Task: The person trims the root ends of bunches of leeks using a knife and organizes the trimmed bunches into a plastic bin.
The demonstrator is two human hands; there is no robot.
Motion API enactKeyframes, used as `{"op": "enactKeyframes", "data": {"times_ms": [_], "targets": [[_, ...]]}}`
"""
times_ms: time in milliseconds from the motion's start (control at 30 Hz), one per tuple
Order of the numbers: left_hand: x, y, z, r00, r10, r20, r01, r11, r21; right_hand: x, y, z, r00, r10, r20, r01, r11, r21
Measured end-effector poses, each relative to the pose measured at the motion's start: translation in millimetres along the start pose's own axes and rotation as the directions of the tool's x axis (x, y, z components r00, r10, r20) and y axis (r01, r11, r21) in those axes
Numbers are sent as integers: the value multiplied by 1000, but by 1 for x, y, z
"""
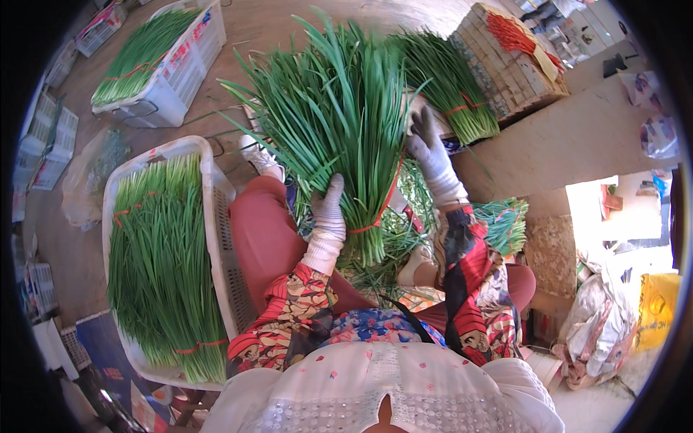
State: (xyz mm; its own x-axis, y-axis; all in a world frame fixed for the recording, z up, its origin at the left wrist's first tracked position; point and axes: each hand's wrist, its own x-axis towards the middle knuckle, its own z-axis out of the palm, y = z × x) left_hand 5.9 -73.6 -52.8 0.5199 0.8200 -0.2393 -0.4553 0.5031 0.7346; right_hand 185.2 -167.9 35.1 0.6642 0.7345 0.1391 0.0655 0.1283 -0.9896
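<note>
A large bunch of green garlic chives [346, 113] stands fanned out before me, a red tie [364, 229] round its pale lower stems. My gloved left hand [329, 203] lies against the bunch's left side; its grip is partly hidden by leaves. At the right side, my gloved right hand [429, 143] has its fingers spread, beside the leaves and a red strip that runs up from the tie. Below it a knife with a red handle [413, 219] lies among cut trimmings [403, 243]. Another tied bunch [460, 105] lies beyond my right hand.
At left stands a white plastic crate [214, 216] of tied chives, with another crate [187, 81] farther back. Red ties [511, 35] lie on a wooden block [506, 81] at upper right. A smaller tied bunch [506, 224] is by my right knee, sacks [598, 325] beyond.
</note>
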Motion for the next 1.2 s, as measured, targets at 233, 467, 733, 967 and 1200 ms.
{"op": "enactKeyframes", "data": {"times_ms": [233, 467, 733, 967, 1200], "targets": [[0, 12, 7, 996, -34, -78, 45, 988, 148, -75, 33, 6, 918, 345, 193, -304, 928, -215], [-2, 39, 11, 818, -428, 384, 435, 898, 73, -78, 64, 16, 928, 357, 110, -343, 931, -126], [22, 58, -44, 504, -742, 442, 497, 668, 554, -118, 50, -13, 673, 717, 180, -660, 473, 584], [13, 45, 37, 606, -519, 602, 594, 799, 90, -92, 3, 26, 902, 390, 187, -430, 767, 476], [4, 232, 66, 841, -287, 458, 54, 888, 456, -43, -51, 127, 978, -143, 153, 192, 904, -383]]}}
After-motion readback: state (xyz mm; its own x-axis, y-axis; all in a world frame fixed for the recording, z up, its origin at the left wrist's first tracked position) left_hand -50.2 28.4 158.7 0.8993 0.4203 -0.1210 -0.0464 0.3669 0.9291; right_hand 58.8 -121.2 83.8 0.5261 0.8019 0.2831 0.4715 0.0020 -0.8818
